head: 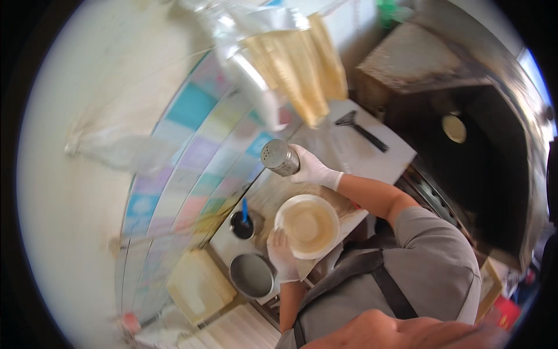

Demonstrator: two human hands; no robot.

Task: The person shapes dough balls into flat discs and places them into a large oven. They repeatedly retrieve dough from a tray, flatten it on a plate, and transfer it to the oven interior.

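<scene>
My right hand (314, 168), in a white glove, grips a metal shaker (281, 158) tilted so that its perforated lid faces the tiled wall. Below it on the worktop stands a white bowl (310, 227) with a pale tan layer inside; whether that is powder or dough is unclear. At the bowl's near-left rim is my gloved left hand (283, 255), its fingers over the edge. A dark container (242, 225) with a blue-handled utensil (245, 210) stands left of the bowl. Closer to me, a round grey metal pan (251, 275) sits beside my left wrist.
A black-handled scraper (362, 131) lies on the white worktop (392, 163). To the right, a deep blackened cooking recess (475, 183) holds a pale round disc (454, 128). Yellowish folded material (296, 70) and clear plastic hang above; a beige container (200, 285) stands left.
</scene>
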